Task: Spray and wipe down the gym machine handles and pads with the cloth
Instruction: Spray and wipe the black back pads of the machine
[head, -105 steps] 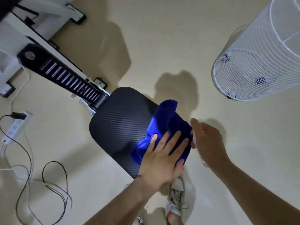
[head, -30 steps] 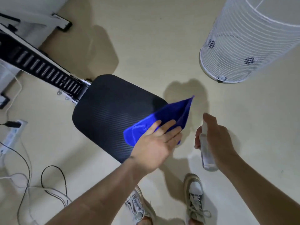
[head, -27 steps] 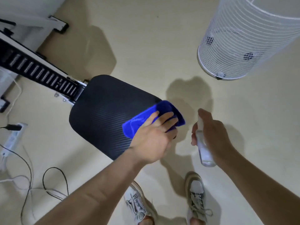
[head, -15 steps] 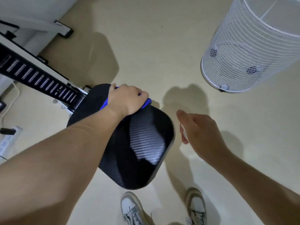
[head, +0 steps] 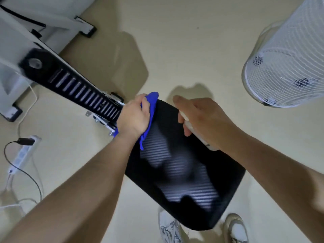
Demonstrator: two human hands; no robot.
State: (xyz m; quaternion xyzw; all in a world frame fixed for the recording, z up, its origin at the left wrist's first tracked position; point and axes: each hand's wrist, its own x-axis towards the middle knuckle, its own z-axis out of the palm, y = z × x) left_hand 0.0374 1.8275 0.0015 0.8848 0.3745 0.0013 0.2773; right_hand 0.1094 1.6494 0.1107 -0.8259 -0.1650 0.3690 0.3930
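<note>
The blue cloth [head: 150, 109] sits bunched at the upper left end of the black ribbed pad [head: 184, 165], just left of the frame's centre. The left hand [head: 134, 116] is clamped over it, fingers curled tight around the fabric, pressing it against the pad's edge where the pad meets the slotted black rail [head: 82, 90]. A tail of cloth hangs below the wrist.

The pad fills the middle and lower centre, streaked with bright glare across its ribs.

Over the pad's upper right edge, the right hand [head: 201, 118] is wrapped around a pale spray bottle [head: 198, 132], index finger stretched out toward the upper left; most of the bottle is hidden behind the palm.

The rail runs up to the white machine frame [head: 15, 44] in the upper left corner. A white wire fan cage [head: 287, 64] stands at the upper right. A power strip [head: 22, 153] with a black cord lies on the beige floor [head: 175, 41] at the left edge. Two sneakers [head: 168, 227] show at the bottom, partly beneath the pad.
</note>
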